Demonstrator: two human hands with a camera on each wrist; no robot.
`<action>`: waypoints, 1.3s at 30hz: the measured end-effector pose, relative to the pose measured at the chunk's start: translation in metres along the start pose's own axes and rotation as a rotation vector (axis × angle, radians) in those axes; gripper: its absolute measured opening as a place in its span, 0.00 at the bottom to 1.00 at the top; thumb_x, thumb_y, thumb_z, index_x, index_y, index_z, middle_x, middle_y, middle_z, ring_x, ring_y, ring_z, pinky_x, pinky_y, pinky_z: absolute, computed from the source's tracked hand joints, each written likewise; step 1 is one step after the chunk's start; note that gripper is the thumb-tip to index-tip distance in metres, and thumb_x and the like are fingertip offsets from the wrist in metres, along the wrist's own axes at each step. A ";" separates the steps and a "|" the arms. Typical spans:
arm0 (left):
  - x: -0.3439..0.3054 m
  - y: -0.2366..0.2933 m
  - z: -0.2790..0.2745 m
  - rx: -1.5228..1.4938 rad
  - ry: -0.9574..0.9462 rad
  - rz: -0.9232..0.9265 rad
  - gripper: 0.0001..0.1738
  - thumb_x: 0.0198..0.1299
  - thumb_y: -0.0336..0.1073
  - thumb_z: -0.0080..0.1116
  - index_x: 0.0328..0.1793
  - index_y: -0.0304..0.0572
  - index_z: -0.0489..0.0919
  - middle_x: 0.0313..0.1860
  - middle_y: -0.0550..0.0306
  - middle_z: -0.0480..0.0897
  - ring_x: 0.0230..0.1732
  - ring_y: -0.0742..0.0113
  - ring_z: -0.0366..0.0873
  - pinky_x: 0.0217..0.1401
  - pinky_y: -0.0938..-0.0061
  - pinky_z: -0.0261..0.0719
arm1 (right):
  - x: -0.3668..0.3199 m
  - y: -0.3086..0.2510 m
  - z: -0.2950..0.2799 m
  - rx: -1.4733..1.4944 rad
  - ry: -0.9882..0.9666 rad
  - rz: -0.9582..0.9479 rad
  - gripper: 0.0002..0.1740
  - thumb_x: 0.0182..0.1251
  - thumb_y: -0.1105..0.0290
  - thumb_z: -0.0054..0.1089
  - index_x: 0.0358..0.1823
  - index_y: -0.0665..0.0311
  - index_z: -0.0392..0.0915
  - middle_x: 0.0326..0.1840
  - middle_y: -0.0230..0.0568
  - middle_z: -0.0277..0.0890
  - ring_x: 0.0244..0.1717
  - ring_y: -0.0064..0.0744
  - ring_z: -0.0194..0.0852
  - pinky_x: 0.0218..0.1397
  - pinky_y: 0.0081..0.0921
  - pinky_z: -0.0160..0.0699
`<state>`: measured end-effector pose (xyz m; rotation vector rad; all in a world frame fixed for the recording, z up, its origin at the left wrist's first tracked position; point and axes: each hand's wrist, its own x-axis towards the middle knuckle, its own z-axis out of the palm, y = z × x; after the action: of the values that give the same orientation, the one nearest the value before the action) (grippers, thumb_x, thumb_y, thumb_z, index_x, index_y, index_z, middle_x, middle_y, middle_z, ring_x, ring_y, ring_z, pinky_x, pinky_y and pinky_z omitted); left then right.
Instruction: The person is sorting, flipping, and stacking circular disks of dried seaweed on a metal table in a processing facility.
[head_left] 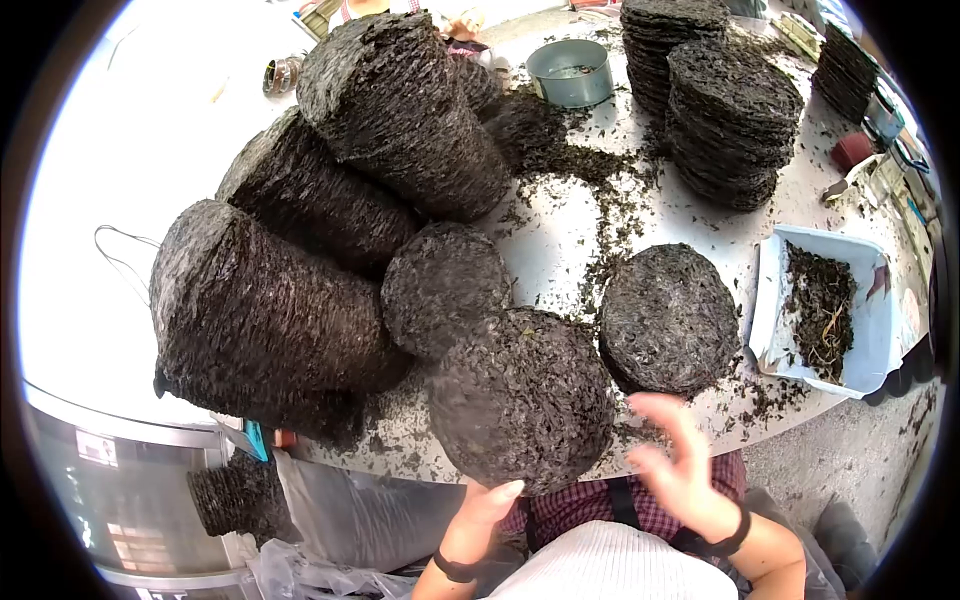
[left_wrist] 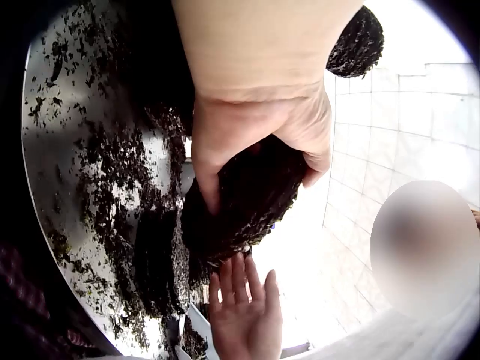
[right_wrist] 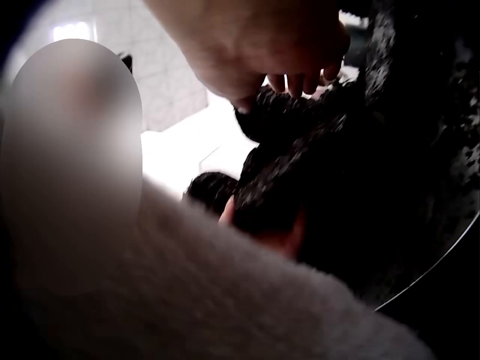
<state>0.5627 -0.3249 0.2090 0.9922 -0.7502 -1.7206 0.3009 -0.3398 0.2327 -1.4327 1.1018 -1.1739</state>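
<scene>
My left hand [head_left: 487, 508] grips a stack of round dried seaweed sheets [head_left: 525, 400] at its near edge, thumb on the top rim. In the left wrist view, the fingers and thumb spread across this dark stack [left_wrist: 251, 195]. My right hand [head_left: 685, 470] is beside the stack with fingers apart, holding nothing and blurred in the head view. The left wrist view shows its palm facing up, fingertips right at the stack's edge. A shorter round seaweed stack [head_left: 670, 318] sits on the table just beyond the right hand. Another round seaweed piece [head_left: 448, 288] lies behind the held stack.
Long seaweed stacks [head_left: 270, 310] lie on their sides at the left. Tall upright stacks [head_left: 735, 120] stand at the back right. A green-grey pot [head_left: 570, 75] is at the back, and a pale blue tub [head_left: 875, 345] with seaweed scraps stands right. Loose flakes cover the white table [head_left: 555, 235].
</scene>
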 end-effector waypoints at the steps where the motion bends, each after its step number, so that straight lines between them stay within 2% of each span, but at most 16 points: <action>1: 0.002 -0.002 0.003 0.052 -0.022 0.007 0.49 0.42 0.34 0.72 0.72 0.38 0.60 0.69 0.50 0.67 0.69 0.53 0.66 0.72 0.55 0.64 | 0.007 -0.015 0.013 -0.160 -0.054 -0.124 0.33 0.57 0.62 0.67 0.63 0.67 0.68 0.67 0.48 0.66 0.67 0.45 0.64 0.71 0.41 0.58; 2: 0.002 -0.008 0.004 0.072 -0.046 0.034 0.49 0.42 0.36 0.74 0.72 0.37 0.61 0.69 0.49 0.67 0.69 0.54 0.66 0.72 0.56 0.64 | 0.013 -0.026 0.024 -0.321 -0.109 -0.247 0.34 0.56 0.59 0.68 0.62 0.68 0.69 0.66 0.50 0.67 0.67 0.48 0.65 0.71 0.43 0.60; 5: 0.004 -0.020 0.005 0.061 -0.072 0.088 0.52 0.40 0.40 0.79 0.71 0.35 0.62 0.68 0.49 0.69 0.69 0.54 0.67 0.72 0.59 0.66 | 0.016 -0.018 0.039 -0.497 -0.263 -0.303 0.34 0.54 0.58 0.68 0.60 0.68 0.71 0.68 0.51 0.65 0.70 0.46 0.62 0.69 0.39 0.65; 8: 0.003 -0.015 0.002 0.043 -0.080 0.050 0.51 0.41 0.40 0.78 0.71 0.34 0.62 0.69 0.50 0.68 0.68 0.57 0.67 0.72 0.61 0.64 | 0.018 -0.020 0.038 -0.458 -0.277 -0.310 0.32 0.54 0.60 0.68 0.59 0.68 0.72 0.67 0.50 0.67 0.69 0.46 0.64 0.68 0.36 0.68; 12: 0.003 -0.018 -0.004 0.094 -0.073 0.065 0.50 0.41 0.38 0.79 0.70 0.35 0.63 0.66 0.52 0.70 0.66 0.59 0.68 0.69 0.62 0.66 | 0.012 -0.021 0.029 -0.369 -0.200 -0.267 0.27 0.58 0.71 0.62 0.60 0.70 0.72 0.63 0.52 0.71 0.64 0.48 0.70 0.64 0.37 0.72; 14: 0.003 -0.012 0.002 0.023 -0.035 0.098 0.49 0.41 0.36 0.78 0.70 0.36 0.63 0.64 0.54 0.71 0.66 0.59 0.68 0.69 0.61 0.65 | 0.008 -0.017 0.014 -0.199 0.042 -0.149 0.22 0.64 0.75 0.52 0.60 0.73 0.71 0.61 0.54 0.73 0.61 0.47 0.74 0.62 0.34 0.74; 18: 0.000 -0.006 -0.006 -0.028 0.007 0.128 0.48 0.41 0.35 0.78 0.70 0.38 0.63 0.65 0.55 0.71 0.66 0.58 0.68 0.70 0.61 0.64 | -0.011 0.051 -0.023 0.209 0.755 0.368 0.23 0.72 0.66 0.51 0.62 0.74 0.67 0.62 0.50 0.69 0.63 0.36 0.67 0.67 0.31 0.64; 22: 0.001 -0.003 -0.003 -0.026 0.036 0.102 0.51 0.40 0.38 0.78 0.71 0.38 0.62 0.65 0.54 0.70 0.66 0.56 0.68 0.70 0.58 0.64 | 0.006 0.040 -0.027 -0.063 0.806 0.103 0.30 0.70 0.70 0.51 0.71 0.68 0.56 0.71 0.48 0.57 0.74 0.38 0.48 0.77 0.35 0.43; 24: -0.002 -0.005 -0.001 0.032 0.053 0.073 0.53 0.38 0.39 0.77 0.72 0.40 0.60 0.68 0.52 0.68 0.68 0.52 0.66 0.71 0.55 0.64 | 0.005 0.014 -0.013 -0.201 0.439 -0.020 0.28 0.63 0.70 0.57 0.64 0.67 0.65 0.65 0.48 0.64 0.68 0.41 0.59 0.72 0.38 0.55; 26: 0.002 -0.003 0.012 0.014 0.017 0.068 0.51 0.39 0.38 0.78 0.70 0.37 0.62 0.66 0.52 0.70 0.67 0.56 0.68 0.70 0.59 0.65 | 0.002 -0.007 0.004 -0.189 -0.026 -0.093 0.25 0.57 0.66 0.65 0.56 0.65 0.75 0.56 0.45 0.76 0.59 0.43 0.72 0.67 0.40 0.65; 27: 0.004 -0.004 0.018 0.005 0.000 0.071 0.50 0.40 0.38 0.79 0.69 0.36 0.64 0.65 0.52 0.71 0.66 0.58 0.68 0.70 0.61 0.65 | 0.009 -0.018 0.016 -0.316 -0.104 -0.278 0.29 0.53 0.60 0.70 0.55 0.64 0.76 0.58 0.44 0.76 0.60 0.43 0.73 0.67 0.42 0.66; 28: 0.002 -0.009 0.016 -0.021 -0.015 0.071 0.49 0.40 0.37 0.79 0.69 0.35 0.64 0.65 0.51 0.71 0.66 0.58 0.68 0.70 0.62 0.65 | 0.012 -0.024 0.027 -0.448 -0.190 -0.330 0.29 0.52 0.59 0.71 0.55 0.64 0.76 0.59 0.44 0.75 0.63 0.43 0.71 0.67 0.41 0.67; 30: 0.000 -0.021 0.007 -0.011 -0.043 0.118 0.49 0.40 0.36 0.79 0.69 0.35 0.64 0.65 0.52 0.71 0.67 0.59 0.68 0.71 0.62 0.65 | 0.010 -0.011 0.040 -0.559 -0.184 -0.485 0.25 0.56 0.63 0.68 0.54 0.65 0.77 0.61 0.44 0.74 0.63 0.41 0.71 0.65 0.36 0.70; 34: 0.003 -0.008 0.014 -0.062 -0.092 0.104 0.50 0.45 0.31 0.74 0.73 0.39 0.58 0.68 0.51 0.67 0.69 0.55 0.66 0.72 0.59 0.63 | 0.014 -0.014 0.035 -0.430 -0.151 -0.398 0.21 0.58 0.68 0.65 0.53 0.65 0.77 0.59 0.44 0.75 0.58 0.40 0.76 0.58 0.31 0.77; 36: 0.009 -0.004 0.022 -0.058 -0.113 0.128 0.54 0.47 0.24 0.69 0.77 0.49 0.47 0.72 0.51 0.60 0.72 0.55 0.60 0.74 0.55 0.59 | 0.017 -0.013 0.029 -0.311 -0.138 -0.312 0.21 0.57 0.70 0.65 0.53 0.66 0.77 0.58 0.45 0.76 0.56 0.40 0.78 0.55 0.29 0.80; 39: 0.008 -0.013 0.016 -0.012 -0.107 0.095 0.51 0.47 0.25 0.68 0.75 0.47 0.51 0.71 0.51 0.62 0.71 0.55 0.61 0.74 0.57 0.59 | 0.016 -0.011 0.030 -0.338 -0.139 -0.344 0.19 0.58 0.72 0.64 0.52 0.66 0.78 0.57 0.44 0.77 0.55 0.41 0.79 0.55 0.30 0.81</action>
<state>0.5419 -0.3273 0.2037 0.8475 -0.8414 -1.7040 0.3337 -0.3498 0.2434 -1.9975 1.0149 -1.1353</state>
